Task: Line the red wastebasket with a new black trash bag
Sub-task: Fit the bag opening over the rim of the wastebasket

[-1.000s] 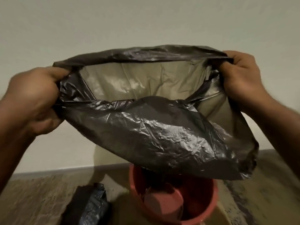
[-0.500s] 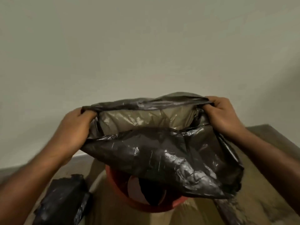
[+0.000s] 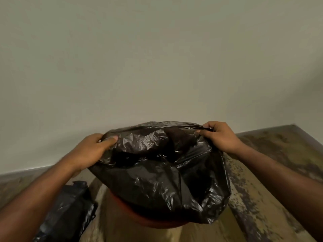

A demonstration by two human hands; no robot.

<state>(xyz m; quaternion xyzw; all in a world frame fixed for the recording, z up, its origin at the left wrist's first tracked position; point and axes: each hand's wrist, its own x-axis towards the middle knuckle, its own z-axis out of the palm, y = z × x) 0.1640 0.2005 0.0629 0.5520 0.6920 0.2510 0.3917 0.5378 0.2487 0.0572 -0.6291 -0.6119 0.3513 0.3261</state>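
The black trash bag (image 3: 157,175) is spread wide over the red wastebasket (image 3: 152,222), covering almost all of it; only a strip of the basket's near rim shows below the plastic. My left hand (image 3: 90,151) grips the bag's mouth at its left edge, thumb pressed on the plastic. My right hand (image 3: 220,137) pinches the mouth at the right edge. The bag's opening faces up between my hands, and its middle sags into the dark interior. The basket's inside is hidden.
A second bundle of black plastic (image 3: 66,212) lies on the floor left of the basket, under my left forearm. The pale wall (image 3: 157,67) stands right behind the basket. Mottled brown floor (image 3: 272,172) extends to the right.
Both hands have lowered the open bag from chest height down onto the wastebasket. The bag now hides the basket's inside, which showed before.
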